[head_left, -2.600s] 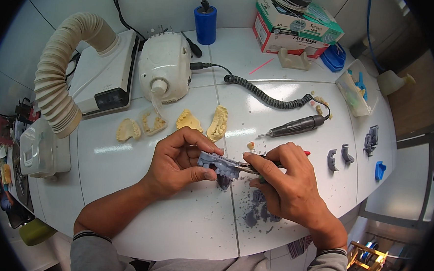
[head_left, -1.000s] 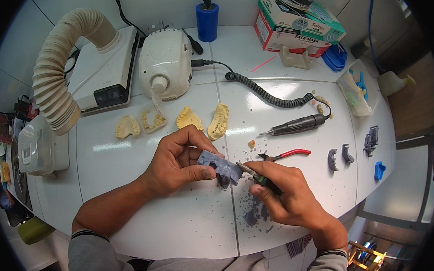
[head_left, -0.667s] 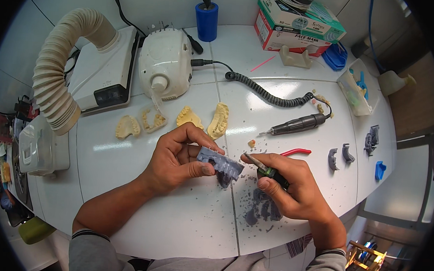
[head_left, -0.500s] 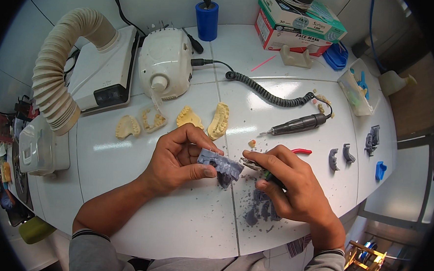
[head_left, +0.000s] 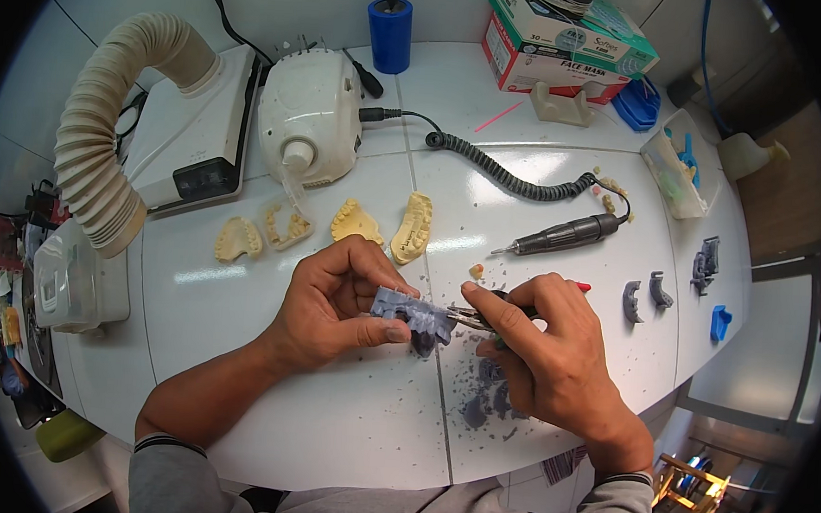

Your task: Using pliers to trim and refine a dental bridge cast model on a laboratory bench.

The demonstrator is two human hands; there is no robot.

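My left hand (head_left: 334, 294) pinches a grey-blue toothed dental piece (head_left: 406, 308) between thumb and fingers, over the middle of the table. A darker part hangs below the piece. Wrapped round a pair of pliers (head_left: 469, 319) is my right hand (head_left: 559, 353). The metal jaws meet the right-hand edge of the dental piece; whether they bite into it is too small to tell. Most of the handles are hidden by my fingers, and a red tip shows behind them. Grey crumbs and scraps (head_left: 486, 400) lie below my right hand.
Yellowish dental models (head_left: 412, 229) stand beyond my left hand. A black rotary handpiece (head_left: 565, 235) with a coiled cord leads to a white control box (head_left: 311, 117). A ribbed hose (head_left: 106, 129) arches at left. Grey curved pieces (head_left: 659, 290) and a blue piece (head_left: 720, 322) lie at right.
My right hand has shifted slightly and turned the pliers, so their jaws now lie against the dental piece's edge. Less of the red handle shows. My left hand has barely moved.
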